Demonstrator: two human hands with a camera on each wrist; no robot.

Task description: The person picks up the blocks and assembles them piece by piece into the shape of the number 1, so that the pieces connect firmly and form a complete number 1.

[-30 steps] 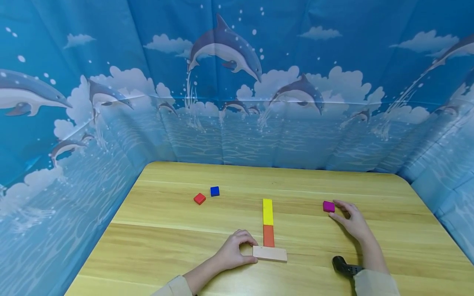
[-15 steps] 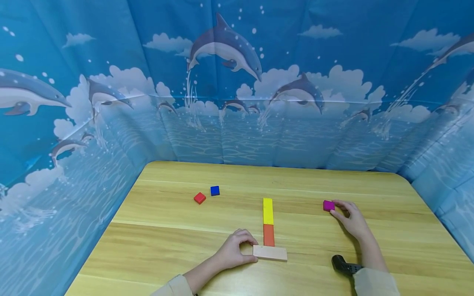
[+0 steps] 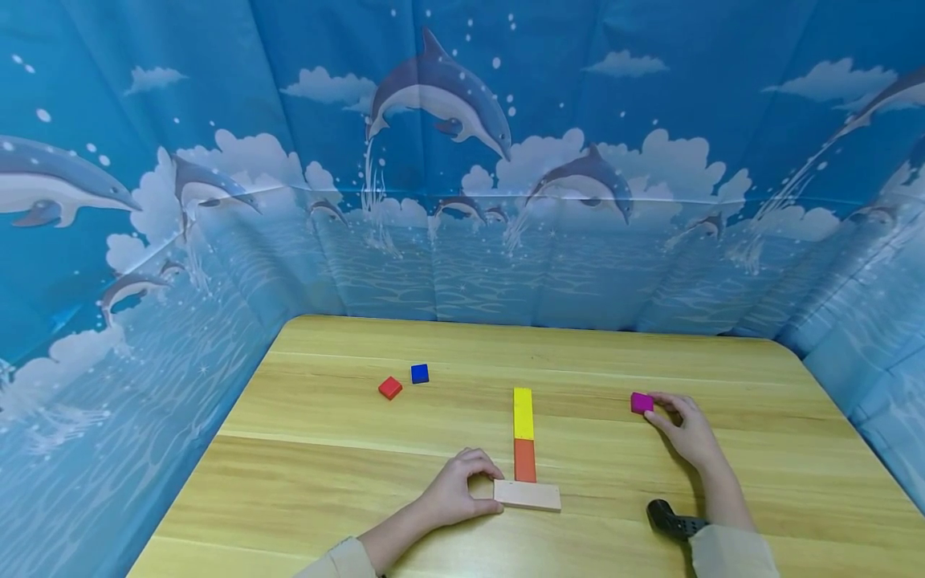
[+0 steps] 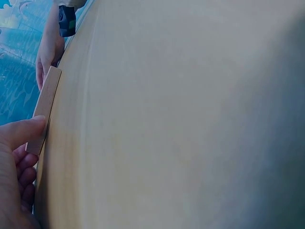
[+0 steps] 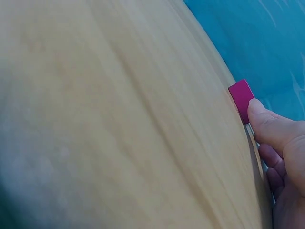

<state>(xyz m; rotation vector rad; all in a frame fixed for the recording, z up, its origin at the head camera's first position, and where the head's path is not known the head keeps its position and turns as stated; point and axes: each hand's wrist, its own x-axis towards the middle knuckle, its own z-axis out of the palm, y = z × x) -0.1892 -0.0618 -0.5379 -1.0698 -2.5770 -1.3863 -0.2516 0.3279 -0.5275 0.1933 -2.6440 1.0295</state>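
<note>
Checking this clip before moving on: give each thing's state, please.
Plain block: crosswise, one end pinched by left hand
Orange block: lengthwise, beyond plain block
Yellow block: end to end with orange block
Magenta block: pinched by right hand
Red block: loose, turned askew
Blue block: loose, near red block
Black device: at right wrist
Curtain: hung, creased
</note>
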